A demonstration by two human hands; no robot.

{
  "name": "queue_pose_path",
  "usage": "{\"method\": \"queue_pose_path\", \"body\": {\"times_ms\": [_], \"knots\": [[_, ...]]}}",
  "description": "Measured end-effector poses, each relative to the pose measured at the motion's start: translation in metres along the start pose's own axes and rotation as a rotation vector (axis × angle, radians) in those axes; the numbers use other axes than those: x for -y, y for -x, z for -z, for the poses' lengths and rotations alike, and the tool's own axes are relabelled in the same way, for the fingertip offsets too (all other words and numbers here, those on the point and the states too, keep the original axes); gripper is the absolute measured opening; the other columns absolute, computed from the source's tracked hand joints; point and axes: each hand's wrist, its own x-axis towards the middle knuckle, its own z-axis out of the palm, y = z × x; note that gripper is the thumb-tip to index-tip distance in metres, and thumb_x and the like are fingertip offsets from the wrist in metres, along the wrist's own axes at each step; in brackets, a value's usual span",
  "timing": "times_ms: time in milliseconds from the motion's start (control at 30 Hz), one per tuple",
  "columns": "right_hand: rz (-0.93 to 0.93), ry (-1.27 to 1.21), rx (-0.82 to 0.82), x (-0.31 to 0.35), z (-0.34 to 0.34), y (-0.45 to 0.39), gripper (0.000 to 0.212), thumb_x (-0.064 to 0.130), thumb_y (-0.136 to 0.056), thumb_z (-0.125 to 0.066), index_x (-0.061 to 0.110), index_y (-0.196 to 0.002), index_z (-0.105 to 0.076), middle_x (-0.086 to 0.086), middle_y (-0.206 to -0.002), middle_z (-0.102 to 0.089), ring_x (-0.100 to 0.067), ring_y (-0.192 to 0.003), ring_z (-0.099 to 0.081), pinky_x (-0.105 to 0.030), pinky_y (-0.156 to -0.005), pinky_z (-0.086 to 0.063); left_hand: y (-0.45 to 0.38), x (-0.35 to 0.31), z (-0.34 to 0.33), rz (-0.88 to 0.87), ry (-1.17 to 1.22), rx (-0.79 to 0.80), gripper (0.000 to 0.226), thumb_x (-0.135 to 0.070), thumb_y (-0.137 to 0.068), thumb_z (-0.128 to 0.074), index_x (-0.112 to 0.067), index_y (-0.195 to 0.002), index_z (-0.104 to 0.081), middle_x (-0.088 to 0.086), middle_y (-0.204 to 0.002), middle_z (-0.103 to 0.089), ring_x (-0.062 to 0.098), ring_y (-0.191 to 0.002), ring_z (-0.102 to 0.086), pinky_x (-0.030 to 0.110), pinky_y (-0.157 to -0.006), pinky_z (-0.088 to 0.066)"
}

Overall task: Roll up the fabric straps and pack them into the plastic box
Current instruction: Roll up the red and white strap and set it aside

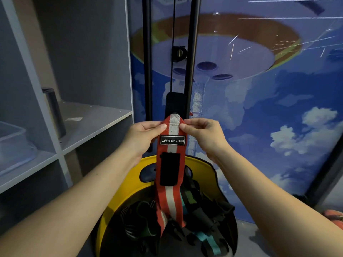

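A red fabric strap (171, 197) with a white centre stripe, a black label and a black hook patch hangs straight down in front of me. My left hand (146, 135) pinches its top left corner and my right hand (202, 134) pinches the top right corner. Its lower end trails into a yellow tub (111, 219) holding several dark and teal straps (204, 236). A clear plastic box (13, 145) sits on a shelf at the far left.
Grey shelving (89, 123) fills the left side, with a dark cylinder (53, 112) on the middle shelf. Black vertical rails (148, 71) stand against a blue sky mural behind the tub. An orange object (334, 217) lies at the right edge.
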Motion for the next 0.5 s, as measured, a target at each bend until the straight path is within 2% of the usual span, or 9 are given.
{"method": "queue_pose_path", "body": {"times_ms": [67,133,200,267,333,400,500], "knots": [[0.009,-0.010,-0.024,0.001,-0.001,0.001,0.016,0.011,-0.082,-0.082,0.009,-0.096,-0.075,-0.009,-0.086,-0.078,-0.016,-0.081,-0.076,-0.022,-0.074,-0.058,0.001,-0.003,0.002,0.005,-0.021,0.015,0.014,-0.022,-0.089,-0.075,-0.024,-0.103,-0.076,-0.002,-0.096,-0.079,0.014,-0.094,-0.074,0.029,-0.085,-0.056],[0.029,-0.005,-0.052,0.000,-0.002,0.002,0.020,0.013,-0.080,-0.084,0.010,-0.096,-0.073,-0.011,-0.086,-0.077,-0.020,-0.083,-0.076,-0.032,-0.080,-0.061,0.003,-0.007,0.002,0.020,-0.002,0.018,0.014,-0.019,-0.089,-0.075,-0.023,-0.102,-0.076,-0.001,-0.095,-0.079,0.017,-0.094,-0.074,0.028,-0.082,-0.057],[0.070,0.054,-0.113,-0.003,-0.005,0.001,0.021,0.019,-0.078,-0.087,0.014,-0.091,-0.070,-0.005,-0.081,-0.075,-0.019,-0.082,-0.074,-0.037,-0.082,-0.060,0.004,-0.010,-0.001,0.037,0.059,0.002,0.013,-0.016,-0.088,-0.075,-0.021,-0.100,-0.076,0.002,-0.093,-0.079,0.018,-0.088,-0.075,0.025,-0.076,-0.059],[0.178,0.263,-0.211,-0.007,-0.008,0.000,0.018,0.030,-0.080,-0.085,0.023,-0.080,-0.068,0.006,-0.082,-0.070,-0.010,-0.081,-0.067,-0.033,-0.077,-0.055,0.008,-0.013,-0.006,0.045,0.133,-0.020,0.013,-0.013,-0.087,-0.075,-0.020,-0.098,-0.076,0.004,-0.091,-0.079,0.017,-0.083,-0.075,0.022,-0.071,-0.060],[0.309,0.480,-0.284,-0.007,-0.011,0.002,0.010,0.037,-0.085,-0.079,0.029,-0.081,-0.074,0.008,-0.089,-0.064,-0.007,-0.085,-0.059,-0.030,-0.076,-0.048,0.010,-0.017,-0.012,0.018,0.168,-0.028,0.014,-0.013,-0.087,-0.076,-0.020,-0.099,-0.076,0.005,-0.093,-0.079,0.018,-0.085,-0.076,0.023,-0.072,-0.060],[0.352,0.517,-0.233,-0.005,-0.015,0.006,0.019,0.040,-0.093,-0.069,0.026,-0.096,-0.080,0.006,-0.092,-0.064,-0.008,-0.088,-0.060,-0.034,-0.080,-0.050,0.011,-0.022,-0.014,-0.030,0.163,-0.018,0.018,-0.013,-0.086,-0.076,-0.019,-0.103,-0.076,0.005,-0.097,-0.079,0.019,-0.092,-0.076,0.027,-0.082,-0.060],[0.202,0.310,-0.049,0.004,-0.020,0.015,0.038,0.057,-0.094,-0.061,0.026,-0.107,-0.079,0.005,-0.098,-0.074,-0.008,-0.096,-0.067,-0.035,-0.090,-0.054,0.011,-0.026,-0.017,-0.101,0.092,0.018,0.019,-0.014,-0.090,-0.073,-0.016,-0.109,-0.076,0.004,-0.103,-0.078,0.017,-0.102,-0.074,0.032,-0.096,-0.056]]}}
